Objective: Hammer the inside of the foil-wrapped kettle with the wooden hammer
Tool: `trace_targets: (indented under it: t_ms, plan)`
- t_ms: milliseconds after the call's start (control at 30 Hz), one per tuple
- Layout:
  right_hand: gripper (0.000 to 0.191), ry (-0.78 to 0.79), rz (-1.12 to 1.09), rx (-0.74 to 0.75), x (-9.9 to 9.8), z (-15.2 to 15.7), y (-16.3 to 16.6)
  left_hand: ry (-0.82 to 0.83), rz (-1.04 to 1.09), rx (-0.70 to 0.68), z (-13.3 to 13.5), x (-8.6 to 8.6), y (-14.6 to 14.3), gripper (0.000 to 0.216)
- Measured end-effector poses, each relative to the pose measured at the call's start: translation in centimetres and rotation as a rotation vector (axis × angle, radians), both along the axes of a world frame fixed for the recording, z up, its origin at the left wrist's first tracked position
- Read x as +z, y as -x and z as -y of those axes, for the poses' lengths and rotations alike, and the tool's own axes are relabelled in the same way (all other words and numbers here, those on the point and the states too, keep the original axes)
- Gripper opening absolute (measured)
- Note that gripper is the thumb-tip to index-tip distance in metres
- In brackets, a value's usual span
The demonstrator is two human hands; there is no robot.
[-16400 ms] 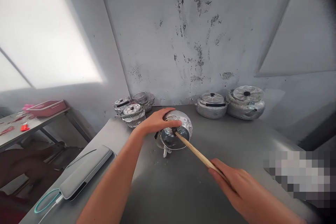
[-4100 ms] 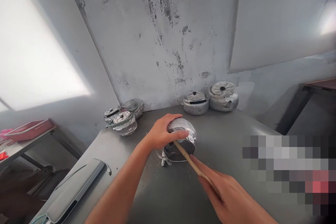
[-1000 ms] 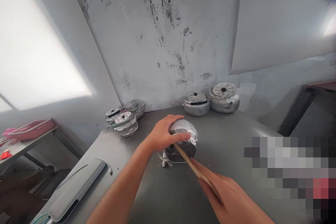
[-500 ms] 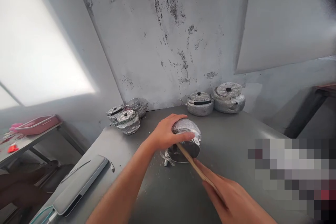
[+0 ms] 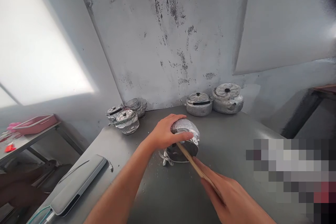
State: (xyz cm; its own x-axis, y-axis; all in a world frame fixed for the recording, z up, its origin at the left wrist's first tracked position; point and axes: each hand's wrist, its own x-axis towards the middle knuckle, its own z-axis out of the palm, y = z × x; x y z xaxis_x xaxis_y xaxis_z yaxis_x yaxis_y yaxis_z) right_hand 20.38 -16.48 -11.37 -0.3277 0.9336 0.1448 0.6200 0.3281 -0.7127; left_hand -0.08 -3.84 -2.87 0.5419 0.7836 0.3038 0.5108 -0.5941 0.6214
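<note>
A small silvery metal pot (image 5: 186,125) lies tipped on its side on the grey table, its dark opening turned toward me. My left hand (image 5: 169,131) is closed over its upper left side, with the thumb along the rim. In my right hand (image 5: 220,190) is a wooden stick (image 5: 193,162), gripped near its lower end. The stick's far end reaches into the pot's mouth, where its tip is hard to make out. A pale strip with a light-coloured end (image 5: 166,160) lies by the pot's left side.
Several foil-like silvery pots (image 5: 127,122) stand at the back left. Two lidded ones, a pot (image 5: 199,105) and a kettle (image 5: 228,99), are by the wall. A grey power bank (image 5: 78,185) with cables lies front left. A pink basket (image 5: 35,125) sits on a side table.
The whole view has shifted very slightly. Both hands keep their holds on the pot and the stick, with almost no visible movement.
</note>
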Motion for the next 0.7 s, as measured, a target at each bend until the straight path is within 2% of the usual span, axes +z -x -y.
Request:
trace_targets:
  t_ms: [167, 300, 500, 600, 700]
  plan:
    - [0.049, -0.017, -0.042, -0.019, 0.13, 0.1, 0.13, -0.003, -0.008, 0.005, 0.0, -0.01, 0.07, 0.064]
    - [0.052, 0.005, -0.018, 0.006, 0.52, 0.12, 0.16, -0.015, -0.008, 0.005, -0.06, -0.05, 0.1, 0.063]
    - [0.053, -0.041, -0.053, -0.01, 0.87, 0.06, 0.07, -0.016, -0.004, 0.003, 0.05, 0.01, -0.08, 0.063]
    - [0.051, -0.003, -0.029, 0.021, 0.75, 0.07, 0.0, -0.016, -0.003, 0.005, 0.07, 0.02, -0.1, 0.063]
    - [0.051, -0.043, -0.043, -0.009, 0.44, 0.12, -0.06, -0.02, -0.007, 0.004, 0.07, 0.01, -0.09, 0.063]
